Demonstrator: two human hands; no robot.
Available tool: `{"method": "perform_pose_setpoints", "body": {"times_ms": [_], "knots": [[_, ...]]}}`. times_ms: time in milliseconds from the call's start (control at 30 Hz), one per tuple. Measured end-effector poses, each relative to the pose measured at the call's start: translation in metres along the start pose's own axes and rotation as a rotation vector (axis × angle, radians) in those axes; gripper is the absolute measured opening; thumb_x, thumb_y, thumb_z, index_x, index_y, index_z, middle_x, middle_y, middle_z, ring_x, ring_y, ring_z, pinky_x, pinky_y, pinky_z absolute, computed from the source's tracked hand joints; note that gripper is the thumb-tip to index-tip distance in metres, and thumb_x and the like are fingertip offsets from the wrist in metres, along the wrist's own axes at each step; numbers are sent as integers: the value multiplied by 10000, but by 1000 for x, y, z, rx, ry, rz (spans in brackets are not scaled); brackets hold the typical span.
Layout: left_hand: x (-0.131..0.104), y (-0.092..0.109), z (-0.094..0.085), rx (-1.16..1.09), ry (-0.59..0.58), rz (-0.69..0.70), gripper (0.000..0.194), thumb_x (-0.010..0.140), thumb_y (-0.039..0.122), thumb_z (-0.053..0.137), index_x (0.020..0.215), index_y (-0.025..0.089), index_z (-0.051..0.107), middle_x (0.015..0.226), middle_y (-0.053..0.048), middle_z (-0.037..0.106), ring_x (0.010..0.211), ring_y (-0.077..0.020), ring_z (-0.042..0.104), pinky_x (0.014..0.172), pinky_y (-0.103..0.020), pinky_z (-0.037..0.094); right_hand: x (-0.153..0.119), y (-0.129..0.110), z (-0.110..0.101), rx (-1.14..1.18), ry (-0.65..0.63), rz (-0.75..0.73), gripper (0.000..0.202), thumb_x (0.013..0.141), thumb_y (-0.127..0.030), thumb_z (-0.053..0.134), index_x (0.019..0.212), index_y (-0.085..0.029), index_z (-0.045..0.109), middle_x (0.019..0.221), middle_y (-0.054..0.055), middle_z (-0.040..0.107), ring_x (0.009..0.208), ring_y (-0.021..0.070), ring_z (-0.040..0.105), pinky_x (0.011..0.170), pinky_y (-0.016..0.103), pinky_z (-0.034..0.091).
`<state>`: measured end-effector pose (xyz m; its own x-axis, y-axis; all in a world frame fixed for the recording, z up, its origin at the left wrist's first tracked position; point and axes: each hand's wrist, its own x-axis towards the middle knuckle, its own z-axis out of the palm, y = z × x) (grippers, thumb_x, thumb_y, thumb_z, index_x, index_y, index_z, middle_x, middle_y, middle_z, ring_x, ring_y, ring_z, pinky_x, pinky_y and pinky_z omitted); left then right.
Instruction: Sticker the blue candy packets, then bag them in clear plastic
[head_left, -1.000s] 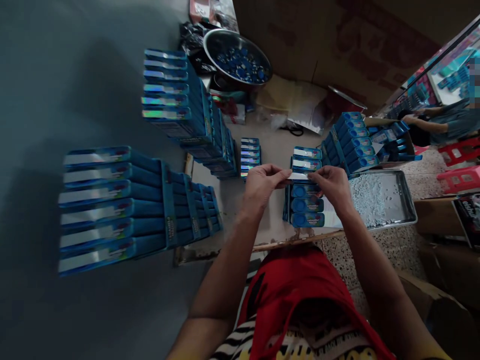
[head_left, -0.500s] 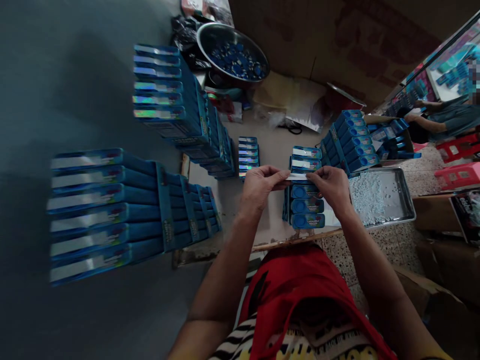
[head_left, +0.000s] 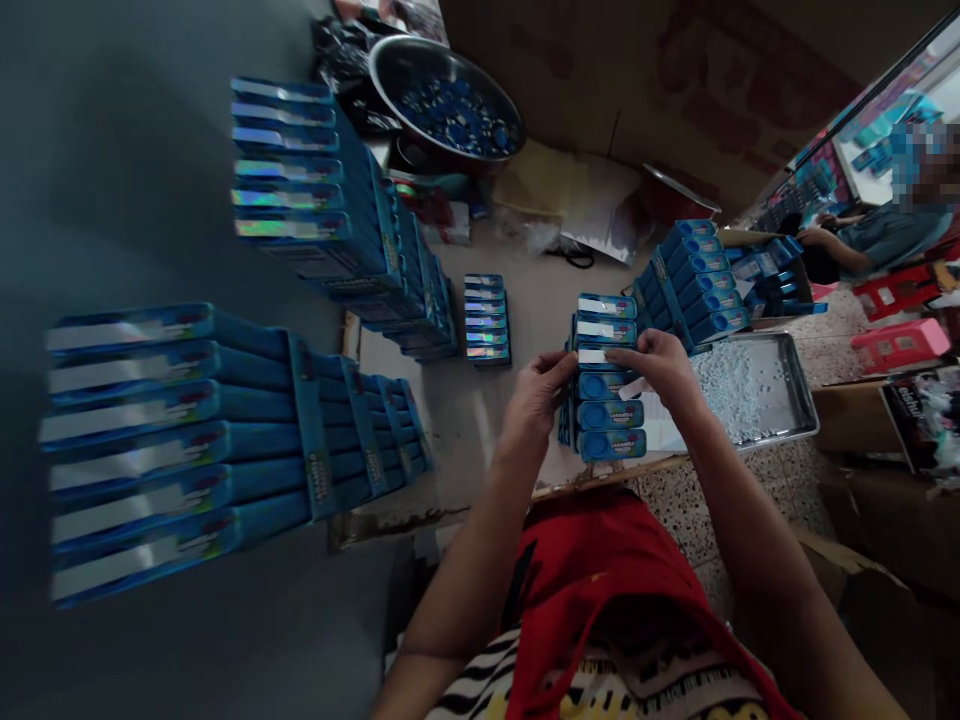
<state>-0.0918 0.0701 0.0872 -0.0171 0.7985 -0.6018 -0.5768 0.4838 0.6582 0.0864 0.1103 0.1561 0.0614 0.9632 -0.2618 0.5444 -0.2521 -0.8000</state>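
Note:
A row of blue flat candy boxes (head_left: pixel 611 415) stands on the table in front of me. The two farthest carry white strips on their tops, and the nearer ones show bare round marks. Across the third box lies a short white sticker strip (head_left: pixel 592 356). My left hand (head_left: pixel 538 395) is closed at the left end of that box, thumb by the strip's end. My right hand (head_left: pixel 667 368) has a fingertip at the strip's right end, and a loose white piece (head_left: pixel 634 389) sticks out from under its pinched fingers.
Tall stacks of blue boxes (head_left: pixel 135 430) stand at left, with a small stack (head_left: pixel 486 320) between. Behind are a metal bowl (head_left: pixel 379 85) of blue caps and scissors (head_left: pixel 577 258). At right are banded boxes (head_left: pixel 686 285), a metal tray (head_left: pixel 806 395) of white pellets and a seated person (head_left: pixel 862 240).
The white strip, held stretched between both hands before, now lies on the third box. My left hand has moved down to the box's left end. The view has shifted slightly.

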Motion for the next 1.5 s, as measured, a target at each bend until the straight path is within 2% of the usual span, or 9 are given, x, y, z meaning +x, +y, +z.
{"method": "perform_pose_setpoints", "body": {"times_ms": [200,367,433,567,633,767,900,1200,1500], "knots": [[6,-21,1,32,62,60,588,518,562,928,823,225,554,697,46,575,625,-124,568,579,-249,443,-7,-1,-6,277,-67,54,575,545,-546,904,740,-254,448,583,-98,475,527,87,429,499,239,335],[-31,-5,-3,222,310,514,395,709,465,848,918,205,638,812,7,636,743,-127,607,705,-240,493,-25,-17,-18,341,107,-6,544,705,-649,845,866,-258,502,593,-98,483,482,94,448,427,234,351],[-59,9,2,311,240,589,372,818,510,777,1004,196,703,846,-12,690,697,-125,622,669,-240,503,-32,-27,-17,385,96,-55,551,740,-686,828,865,-259,503,601,-92,478,506,98,472,433,228,378],[-97,29,20,373,-113,422,588,742,622,831,1103,164,756,906,-58,777,596,-140,647,562,-259,516,-41,-44,-7,469,48,-105,562,776,-729,802,876,-264,502,621,-82,503,543,106,498,470,235,432],[-100,30,26,338,-182,346,584,649,584,906,1024,158,766,865,-59,778,601,-149,657,560,-261,530,-44,-48,-3,487,32,-107,559,780,-730,801,880,-267,505,625,-82,508,548,110,506,491,245,453],[-92,29,22,267,-105,358,362,697,487,888,746,179,704,652,-10,681,536,-118,589,524,-232,486,-50,-47,-5,489,-20,-106,539,747,-660,861,910,-261,537,643,-84,541,566,106,525,539,253,462],[-82,45,5,343,-123,425,301,714,422,872,696,186,687,623,5,638,533,-99,530,511,-216,446,-54,-39,-10,494,-96,-90,604,599,-487,976,982,-248,575,734,-48,689,672,149,653,641,293,518],[-47,63,-10,546,-238,240,422,588,515,930,670,157,724,601,-19,645,506,-101,516,484,-231,418,-61,-24,9,169,184,-51,407,658,-275,854,873,-266,508,678,-55,721,654,181,704,648,309,495],[-38,55,-14,510,-224,225,391,587,495,931,663,166,733,609,-23,657,511,-91,514,498,-226,441,-57,-18,17,97,215,-110,369,679,-261,827,891,-268,524,697,-62,726,666,172,709,668,316,512]]}}
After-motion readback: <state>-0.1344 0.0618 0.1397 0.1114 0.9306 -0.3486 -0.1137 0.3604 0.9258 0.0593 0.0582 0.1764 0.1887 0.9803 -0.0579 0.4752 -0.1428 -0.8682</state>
